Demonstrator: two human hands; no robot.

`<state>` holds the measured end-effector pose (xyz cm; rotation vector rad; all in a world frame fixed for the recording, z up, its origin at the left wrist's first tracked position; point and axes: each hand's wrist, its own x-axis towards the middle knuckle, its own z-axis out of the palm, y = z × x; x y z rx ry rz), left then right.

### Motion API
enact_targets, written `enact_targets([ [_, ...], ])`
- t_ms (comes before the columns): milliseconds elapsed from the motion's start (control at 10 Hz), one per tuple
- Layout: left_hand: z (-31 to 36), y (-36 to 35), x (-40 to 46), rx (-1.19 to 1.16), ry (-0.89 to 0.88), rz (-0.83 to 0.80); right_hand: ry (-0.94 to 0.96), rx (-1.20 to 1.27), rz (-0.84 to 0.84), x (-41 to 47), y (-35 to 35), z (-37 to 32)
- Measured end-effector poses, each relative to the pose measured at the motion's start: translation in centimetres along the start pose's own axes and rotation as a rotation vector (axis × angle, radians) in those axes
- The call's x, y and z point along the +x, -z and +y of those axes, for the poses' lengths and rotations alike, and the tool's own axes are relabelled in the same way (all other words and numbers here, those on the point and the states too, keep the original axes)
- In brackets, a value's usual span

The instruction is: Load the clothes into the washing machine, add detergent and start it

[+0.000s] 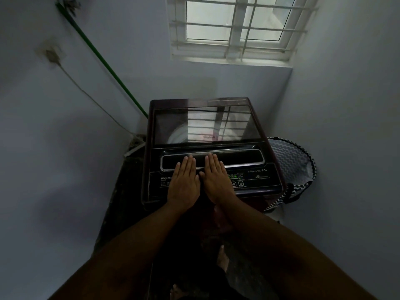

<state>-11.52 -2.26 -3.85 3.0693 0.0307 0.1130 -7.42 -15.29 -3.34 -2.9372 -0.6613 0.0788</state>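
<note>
Both hands, left hand (184,181) and right hand (217,180), flat, fingers straight on washing machine (207,148) panel; lid (205,124) shut, lights on, basket (290,161) at 3 o'clock; likely near done.

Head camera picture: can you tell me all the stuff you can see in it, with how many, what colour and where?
washing machine: one, dark, in the corner under the window, glass lid down
laundry basket: one, black-and-white zigzag, right of the machine
window: one, white frame and bars, top of the far wall
green pole: one, leaning along the left wall
wall socket: one, pale, left wall, cable running down to the floor
left hand: one, flat on the control panel
right hand: one, flat on the panel beside the left
bare feet: two, on the dark floor below
</note>
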Motion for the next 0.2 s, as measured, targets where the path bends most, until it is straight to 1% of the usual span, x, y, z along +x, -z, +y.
enact_targets([
  [100,0.18,0.24,-0.07,-0.004,-0.013,-0.019,-0.013,0.02,-0.015,-0.01,0.31,-0.05],
  [200,0.21,-0.13,0.23,0.005,-0.011,0.003,-0.002,0.018,-0.004,0.16,-0.01,0.11],
])
